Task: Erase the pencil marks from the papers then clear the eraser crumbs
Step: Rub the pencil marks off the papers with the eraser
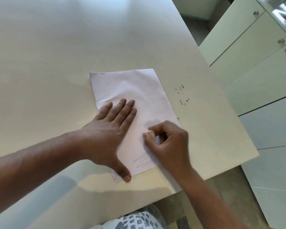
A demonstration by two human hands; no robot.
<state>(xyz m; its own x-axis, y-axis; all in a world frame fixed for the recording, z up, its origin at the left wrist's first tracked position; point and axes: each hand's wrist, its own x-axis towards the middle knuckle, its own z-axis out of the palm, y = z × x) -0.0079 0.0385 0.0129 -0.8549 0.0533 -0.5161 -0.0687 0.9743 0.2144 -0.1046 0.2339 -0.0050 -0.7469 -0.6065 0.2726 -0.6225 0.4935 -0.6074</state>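
Thin, limp paper [130, 90], top sheet of a small stack, lying flat on the tabletop [56, 47] under both hands; light, quick to crease or skid under a rub, already faintly rumpled just beyond the left fingertips, so best pinned flat close beside the rubbed patch and not lifted by an edge

Faint pencil marks [141, 160] near the bottom edge, just below the right hand and beside the left thumb; smudged grey patch just above the right hand

Small pale eraser [150, 133], probably soft and slightly grippy, pinched at the right fingertips and pressed to the sheet between the two hands; best held low on its sides for pressure

Left hand [112, 128] spread flat, fingers straight, palm down on the paper, thumb splayed towards the near corner, forearm reaching in from the near left

Right hand [168, 142] curled round the eraser, knuckles up, blurred, wrist angled in from the near right

Dark crumbs [182, 95] scattered on the bare tabletop, off the sheet, beyond and to the right of the right hand
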